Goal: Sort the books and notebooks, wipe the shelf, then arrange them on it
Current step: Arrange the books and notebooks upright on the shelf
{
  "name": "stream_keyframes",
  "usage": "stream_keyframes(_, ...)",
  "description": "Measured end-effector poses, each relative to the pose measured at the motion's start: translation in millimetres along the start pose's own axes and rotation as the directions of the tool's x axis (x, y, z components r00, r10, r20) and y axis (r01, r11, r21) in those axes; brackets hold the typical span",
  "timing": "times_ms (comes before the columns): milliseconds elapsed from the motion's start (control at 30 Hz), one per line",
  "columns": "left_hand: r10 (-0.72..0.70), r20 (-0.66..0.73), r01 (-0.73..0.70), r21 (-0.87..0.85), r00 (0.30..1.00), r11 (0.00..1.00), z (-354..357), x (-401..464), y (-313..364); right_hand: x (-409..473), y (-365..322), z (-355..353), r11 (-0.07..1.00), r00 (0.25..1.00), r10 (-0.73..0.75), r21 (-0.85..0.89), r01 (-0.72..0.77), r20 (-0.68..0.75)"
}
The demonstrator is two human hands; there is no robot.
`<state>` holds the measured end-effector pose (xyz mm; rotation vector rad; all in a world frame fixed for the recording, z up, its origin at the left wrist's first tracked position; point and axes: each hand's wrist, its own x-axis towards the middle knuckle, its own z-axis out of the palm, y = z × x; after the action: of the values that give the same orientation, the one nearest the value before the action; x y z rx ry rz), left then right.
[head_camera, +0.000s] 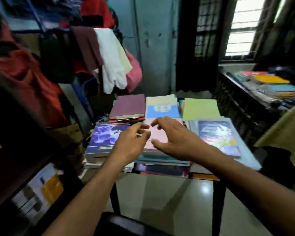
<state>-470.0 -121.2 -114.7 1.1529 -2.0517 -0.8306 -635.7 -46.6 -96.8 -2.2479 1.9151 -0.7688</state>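
Nearest the camera, 2 bare forearms reach forward over a glossy tiled floor (169, 193) toward a small dark-framed table (218, 189) crowded with stacked books. The left hand (131, 143) hovers with its fingers loosely curled, holding nothing, at the seam between a purple-and-blue glossy book (104, 138) and a pale pink paper-covered notebook (157, 135). The right hand (175, 140) is spread and relaxed above that pink notebook, which tops the middle front pile; whether its fingertips touch the cover cannot be told through the blur. To the right lies a dark blue illustrated book (218, 135) on a clear plastic folder. Farther back sit a maroon hardback book (129, 106), a light blue booklet (163, 110) and a light green notebook (200, 109). Beyond, clothes hang on a rack (99, 55), and a dark side shelf (245, 89) at the right holds more books.
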Motion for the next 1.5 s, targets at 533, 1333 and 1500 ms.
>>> stream_keyframes(533,0.038,0.517,-0.307,0.445,0.855,0.841,113,-15,67,-90,131,-3,0.777,0.794,0.599,-0.320,-0.542,0.107)
stream_keyframes(1333,0.118,-0.469,-0.335,-0.411,0.875,0.848,-2,-51,54,-9,-39,-28,0.873,0.985,-0.075,0.466,0.141,-0.156)
stream_keyframes(1500,0.078,-0.577,-0.225,-0.187,0.813,0.956,-80,-87,-20,44,-119,52,0.498,0.949,-0.312,0.858,0.126,0.042)
